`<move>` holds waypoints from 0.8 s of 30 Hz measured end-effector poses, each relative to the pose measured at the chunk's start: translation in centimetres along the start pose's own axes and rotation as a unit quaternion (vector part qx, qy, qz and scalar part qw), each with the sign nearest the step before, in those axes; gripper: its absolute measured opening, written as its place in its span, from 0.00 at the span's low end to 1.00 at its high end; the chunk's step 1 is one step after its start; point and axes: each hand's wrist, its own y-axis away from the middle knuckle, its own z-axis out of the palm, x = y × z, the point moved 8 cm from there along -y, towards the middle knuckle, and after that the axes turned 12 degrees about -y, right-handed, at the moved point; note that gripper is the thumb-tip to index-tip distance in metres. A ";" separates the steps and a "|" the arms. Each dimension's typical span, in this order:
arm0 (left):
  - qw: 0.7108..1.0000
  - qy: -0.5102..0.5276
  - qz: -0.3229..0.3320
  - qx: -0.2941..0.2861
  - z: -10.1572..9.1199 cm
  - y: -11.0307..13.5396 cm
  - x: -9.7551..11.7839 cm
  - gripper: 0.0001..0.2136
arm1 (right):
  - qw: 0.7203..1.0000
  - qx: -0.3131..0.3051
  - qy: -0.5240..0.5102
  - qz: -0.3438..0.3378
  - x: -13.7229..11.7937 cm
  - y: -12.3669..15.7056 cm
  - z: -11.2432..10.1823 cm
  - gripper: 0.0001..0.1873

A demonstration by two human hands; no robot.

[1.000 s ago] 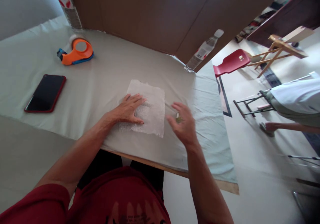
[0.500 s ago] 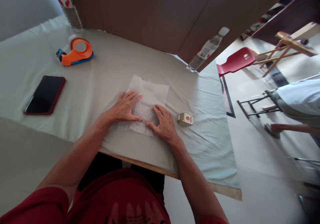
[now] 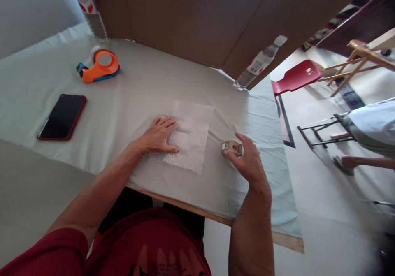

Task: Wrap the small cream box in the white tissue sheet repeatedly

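A sheet of bubble wrap (image 3: 193,138) lies flat on the cloth-covered table in front of me. Spread across its left part is my left hand (image 3: 160,135), palm down, with thumb and fingers apart. To the right of the sheet, a small gold box (image 3: 233,147) with a red mark rests on the cloth. My right hand (image 3: 247,158) is around this box, open, its thumb by the near left corner and its fingers past the far side. A small gap shows between the fingertips and the box's far edge.
A phone (image 3: 62,117) and an orange tape dispenser (image 3: 100,67) lie at the left. Water bottles stand by a brown cardboard panel (image 3: 185,21), one left (image 3: 89,12) and one right (image 3: 259,64). Beyond the table's right edge are a red chair (image 3: 298,77) and a seated person (image 3: 375,124).
My right hand has left the bubble wrap and moved right to the small box. The left hand stays on the sheet. The view has shifted slightly.
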 end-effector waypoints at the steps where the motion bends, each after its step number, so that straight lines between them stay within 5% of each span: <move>1: 1.000 0.001 0.000 -0.001 0.0 0.0 0.0 0.42 | 0.999 -0.015 0.005 0.030 1.2 0.3 -0.2 0.32; 3: 1.000 0.004 0.002 0.004 -0.1 0.1 0.0 0.43 | 0.997 -0.028 0.000 0.070 2.6 0.8 -0.4 0.30; 6: 1.000 0.009 0.002 0.017 0.0 0.0 -0.1 0.44 | 0.996 -0.017 -0.051 0.077 1.4 1.0 -0.4 0.26; 11: 1.000 0.009 0.002 0.011 0.2 -0.1 -0.2 0.47 | 0.988 -0.021 -0.156 0.006 -5.9 -0.6 1.4 0.24; 15: 1.000 0.000 -0.007 0.008 0.1 -0.1 -0.1 0.48 | 0.983 -0.084 -0.141 -0.082 -10.3 -2.0 6.1 0.24; 19: 1.000 0.001 -0.011 -0.002 0.1 -0.1 0.0 0.49 | 0.978 -0.167 -0.076 -0.097 -9.8 -2.2 10.8 0.27; 24: 1.000 0.014 -0.001 0.006 0.0 0.0 0.0 0.49 | 0.978 -0.156 -0.108 -0.088 -8.0 -1.4 11.5 0.32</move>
